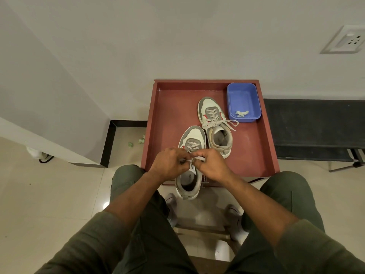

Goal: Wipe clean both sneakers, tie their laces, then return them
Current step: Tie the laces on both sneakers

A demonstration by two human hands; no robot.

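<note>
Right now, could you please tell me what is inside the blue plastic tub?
The blue plastic tub holds only a small crumpled whitish wad near its front wall. Its floor otherwise looks bare; whatever is beneath the wad is covered.

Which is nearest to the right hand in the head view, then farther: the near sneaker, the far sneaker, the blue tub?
From the right hand:
1. Near sneaker, directly under it, laces in its grip.
2. Far sneaker, just beyond, right of centre.
3. Blue tub, the tray's far right corner.
</note>
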